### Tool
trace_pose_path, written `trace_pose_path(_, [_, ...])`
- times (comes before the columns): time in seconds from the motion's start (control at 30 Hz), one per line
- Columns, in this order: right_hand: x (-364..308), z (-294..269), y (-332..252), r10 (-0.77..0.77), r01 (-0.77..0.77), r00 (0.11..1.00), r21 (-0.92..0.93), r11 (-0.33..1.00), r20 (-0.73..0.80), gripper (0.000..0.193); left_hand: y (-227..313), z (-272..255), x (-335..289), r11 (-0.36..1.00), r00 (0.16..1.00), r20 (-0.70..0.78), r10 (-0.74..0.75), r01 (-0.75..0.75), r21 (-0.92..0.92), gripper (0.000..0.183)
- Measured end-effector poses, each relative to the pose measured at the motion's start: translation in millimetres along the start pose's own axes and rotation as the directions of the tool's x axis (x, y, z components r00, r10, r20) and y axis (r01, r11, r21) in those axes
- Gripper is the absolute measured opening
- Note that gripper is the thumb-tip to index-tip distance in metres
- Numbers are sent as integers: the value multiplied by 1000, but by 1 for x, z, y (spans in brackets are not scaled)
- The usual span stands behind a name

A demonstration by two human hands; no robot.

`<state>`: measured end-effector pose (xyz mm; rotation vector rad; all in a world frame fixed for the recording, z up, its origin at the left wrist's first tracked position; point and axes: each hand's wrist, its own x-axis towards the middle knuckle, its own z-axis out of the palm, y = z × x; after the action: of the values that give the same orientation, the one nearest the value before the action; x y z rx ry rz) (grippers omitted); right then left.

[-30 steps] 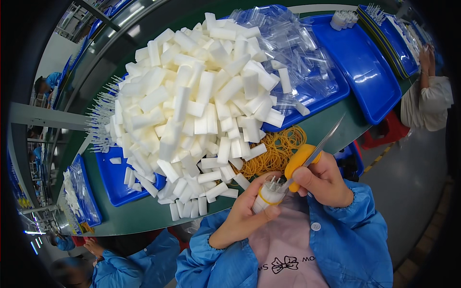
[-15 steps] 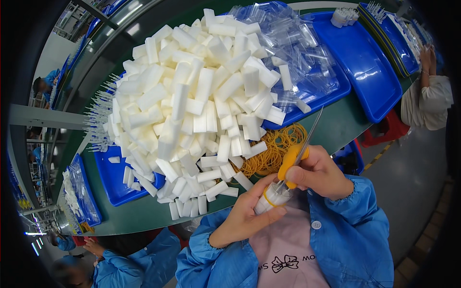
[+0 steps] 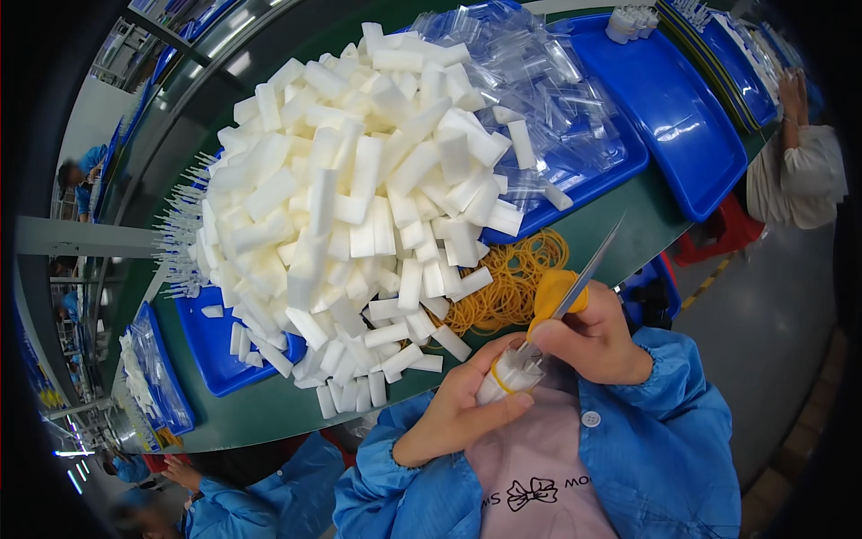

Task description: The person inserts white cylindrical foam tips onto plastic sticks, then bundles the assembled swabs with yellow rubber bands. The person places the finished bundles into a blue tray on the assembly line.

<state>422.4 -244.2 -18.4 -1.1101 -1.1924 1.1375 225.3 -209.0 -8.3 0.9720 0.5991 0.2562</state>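
My left hand (image 3: pixel 467 404) is closed round a small bundle of clear and white pieces (image 3: pixel 505 379), with a yellow rubber band (image 3: pixel 499 374) about it. My right hand (image 3: pixel 597 337) grips slim metal tweezers (image 3: pixel 588 274), which slant up and away to the right; their lower end is at the top of the bundle. Something orange-yellow (image 3: pixel 555 292) wraps the index finger or the tool there; I cannot tell which. Just beyond my hands lies a heap of yellow rubber bands (image 3: pixel 503 292). Left of it rises a big pile of white foam blocks (image 3: pixel 359 189).
Behind the pile, a blue tray (image 3: pixel 584 193) holds clear plastic sleeves (image 3: pixel 548 90). Another blue tray (image 3: pixel 691 135) stands to its right on the green table (image 3: pixel 593 234). White-tipped thin parts (image 3: pixel 184 234) stick out at left. Co-workers sit at lower left (image 3: pixel 233 499) and far right (image 3: pixel 799 166).
The tweezers and my right hand have turned slightly, and the tool's upper end now leans further right. My left hand keeps its hold on the bundle. The whole view has shifted a little.
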Motion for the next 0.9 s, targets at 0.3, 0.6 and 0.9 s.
trace_pose_path(0.3, [-1,1,-7,77,-68,996,158,985,-51,10,-3,1,1,996,994,-95,46,-39,74,60])
trace_pose_path(0.6, [2,3,-6,68,-77,997,227,971,46,12,0,1,1,985,997,-41,-63,55,-166,58])
trace_pose_path(0.9, [2,-1,-9,135,-122,990,258,958,-33,14,-16,-8,7,870,983,185,-6,96,-483,62])
